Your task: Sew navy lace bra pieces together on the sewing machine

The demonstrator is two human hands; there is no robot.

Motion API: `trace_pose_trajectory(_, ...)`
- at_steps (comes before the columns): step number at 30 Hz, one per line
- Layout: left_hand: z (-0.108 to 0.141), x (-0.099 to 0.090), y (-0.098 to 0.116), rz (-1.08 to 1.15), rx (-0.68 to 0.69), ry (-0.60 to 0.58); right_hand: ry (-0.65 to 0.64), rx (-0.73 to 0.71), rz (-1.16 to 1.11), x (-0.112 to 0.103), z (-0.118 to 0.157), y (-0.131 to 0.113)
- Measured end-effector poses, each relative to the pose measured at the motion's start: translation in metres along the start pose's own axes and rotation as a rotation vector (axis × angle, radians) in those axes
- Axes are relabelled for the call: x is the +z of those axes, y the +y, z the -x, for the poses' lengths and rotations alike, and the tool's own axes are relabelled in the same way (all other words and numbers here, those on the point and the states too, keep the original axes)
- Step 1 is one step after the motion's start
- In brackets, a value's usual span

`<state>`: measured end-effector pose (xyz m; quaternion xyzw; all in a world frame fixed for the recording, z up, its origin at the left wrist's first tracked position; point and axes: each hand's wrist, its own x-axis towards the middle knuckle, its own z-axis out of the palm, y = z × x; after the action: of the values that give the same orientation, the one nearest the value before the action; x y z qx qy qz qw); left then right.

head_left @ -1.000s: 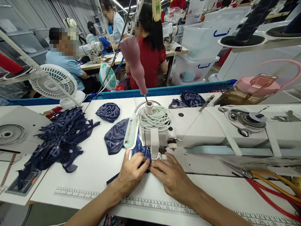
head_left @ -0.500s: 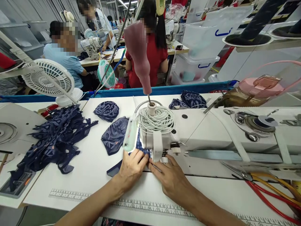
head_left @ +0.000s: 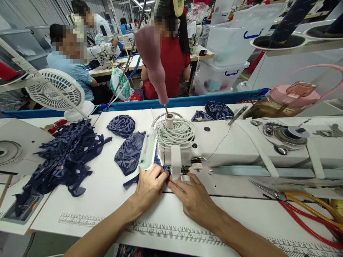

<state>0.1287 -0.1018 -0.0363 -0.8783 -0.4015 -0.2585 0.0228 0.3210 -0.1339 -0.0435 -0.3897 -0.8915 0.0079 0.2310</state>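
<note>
A strip of navy patterned fabric [head_left: 130,182] runs under my left hand [head_left: 150,184] toward the needle area of a white sewing machine [head_left: 227,142]. My left fingers are bent and pressed together on this fabric, left of the needle area. Close against them, my right hand [head_left: 197,196] has its fingertips at the fabric's edge, partly hidden behind the machine head's front. A thin grey sliver shows along the right fingers; its kind is unclear. The needle and the stitching point are hidden. Cut navy fabric pieces [head_left: 130,153] lie left of the machine.
A heap of navy fabric strips [head_left: 66,153] lies at the left, near a white fan [head_left: 56,89]. Scissors [head_left: 284,196] rest at the right. A coil of pale cord [head_left: 175,132] sits on the machine head, and a printed ruler [head_left: 171,230] crosses the table front. Co-workers sit beyond.
The loose tail of the fabric strip by my left hand has shifted up toward the machine and shows less. Both hands keep their places. The camera view has moved slightly.
</note>
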Motion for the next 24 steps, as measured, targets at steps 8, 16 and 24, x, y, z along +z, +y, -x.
trace_pose_trajectory(8,0.001,0.002,-0.006,-0.005,0.056,0.005,0.046,-0.029,-0.027,0.001,0.002,-0.001)
trace_pose_trajectory(16,0.010,-0.002,0.007,-0.124,0.132,0.043,0.147,0.187,-0.175,0.002,-0.005,0.013)
trace_pose_trajectory(24,0.016,-0.014,-0.010,0.099,0.106,-0.073,0.055,0.066,0.018,0.009,0.001,0.015)
